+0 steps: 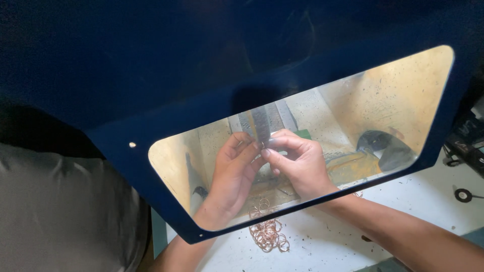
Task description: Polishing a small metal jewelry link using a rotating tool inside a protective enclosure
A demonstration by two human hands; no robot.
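Observation:
Through the clear window (pixel 393 95) of a dark blue guard panel (pixel 151 65) I see both hands raised together. My left hand (pixel 233 174) and my right hand (pixel 300 163) pinch a small copper ring (pixel 263 146) between their fingertips, close to a grey ribbed metal strip (pixel 262 123) that runs upward behind them. A pile of several loose copper rings (pixel 267 232) lies on the white table just below the panel's lower edge, between my forearms.
The white table (pixel 413 201) is speckled with dark specks. A black tube opening (pixel 375 143) sits inside the enclosure at right. A small black disc (pixel 462 195) and dark equipment (pixel 466 143) lie at far right. A grey cloth mass (pixel 60 211) fills the lower left.

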